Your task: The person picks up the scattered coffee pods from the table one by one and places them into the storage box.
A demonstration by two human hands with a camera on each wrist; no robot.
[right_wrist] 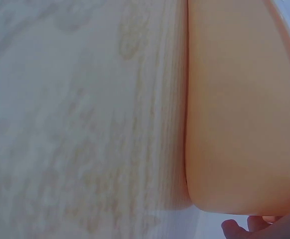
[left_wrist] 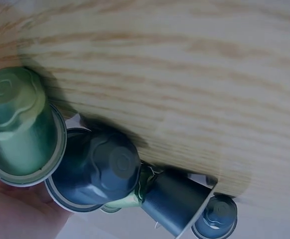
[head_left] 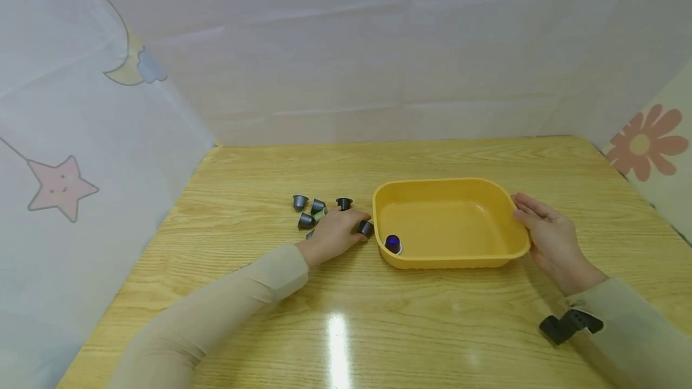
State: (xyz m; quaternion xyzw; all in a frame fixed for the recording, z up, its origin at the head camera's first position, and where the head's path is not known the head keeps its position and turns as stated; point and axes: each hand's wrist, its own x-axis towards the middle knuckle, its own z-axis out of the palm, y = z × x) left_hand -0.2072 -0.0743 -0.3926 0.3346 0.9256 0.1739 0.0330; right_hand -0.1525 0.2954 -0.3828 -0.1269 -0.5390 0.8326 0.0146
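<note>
My left hand (head_left: pixel 336 234) pinches a dark coffee capsule (head_left: pixel 366 229) between thumb and fingers, just outside the left end of the yellow plastic basin (head_left: pixel 449 260). Behind and left of this hand lie several more capsules, among them a grey one (head_left: pixel 300 202) and a black one (head_left: pixel 344 203). In the left wrist view a green capsule (left_wrist: pixel 20 129) and a dark blue capsule (left_wrist: pixel 97 167) show close to the hand. My right hand (head_left: pixel 551 239) holds the basin's right end, thumb at the rim. One dark purple capsule (head_left: pixel 393 244) lies inside, in the near left corner.
Everything stands on a wood-grain table (head_left: pixel 421 323). Pale sheets with printed pictures hang behind it and on both sides, including a pink star (head_left: pixel 63 188) at the left. A black device (head_left: pixel 570 325) is strapped at the right wrist.
</note>
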